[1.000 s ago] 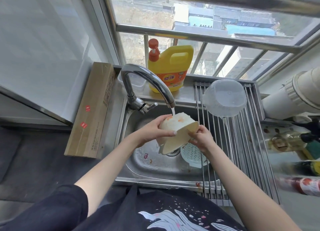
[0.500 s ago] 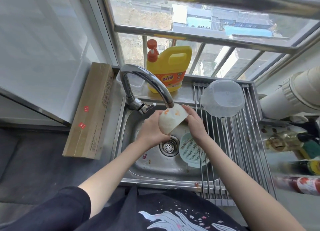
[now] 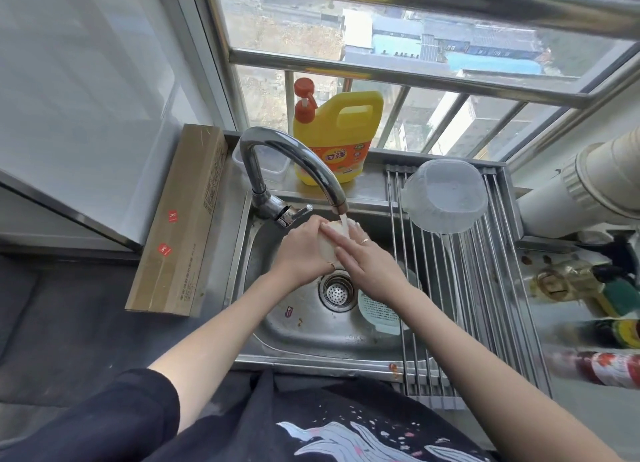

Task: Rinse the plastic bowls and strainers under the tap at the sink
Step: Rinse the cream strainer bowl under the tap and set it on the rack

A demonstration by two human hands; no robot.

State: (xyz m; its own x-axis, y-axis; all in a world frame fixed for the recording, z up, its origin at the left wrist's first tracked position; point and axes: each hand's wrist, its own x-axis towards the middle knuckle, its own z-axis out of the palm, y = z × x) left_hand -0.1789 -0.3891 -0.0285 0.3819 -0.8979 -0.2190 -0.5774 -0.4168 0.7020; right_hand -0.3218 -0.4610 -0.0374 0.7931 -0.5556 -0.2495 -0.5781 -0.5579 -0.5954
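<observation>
1. Stainless steel sink (image 3: 304, 337) fills the middle; its basin floor around the drain (image 3: 337, 291) is free, so there is room below the hands to tip and turn things.
2. The roll-up drying rack (image 3: 491, 288) spans the sink's right side and bounds sideways movement; a clear plastic bowl (image 3: 446, 196) sits upturned on its far end.
3. The tap (image 3: 294, 163) arches over from the back left, its stream falling right onto the held piece; the spout hangs close above, so I'd lift little.
4. A pale green strainer (image 3: 379, 312) lies in the basin against the rack, partly under the right forearm, seemingly yet to be rinsed.
5. The white bowl (image 3: 329, 245) is under the stream: the left hand (image 3: 301, 250) is wrapped around its left side, while the right hand (image 3: 367, 267) lies flat-fingered across it, rubbing rather than clasping.
6. To do this well, I'd rotate the bowl so water reaches every face, gripping firmly since wet plastic slips.
</observation>
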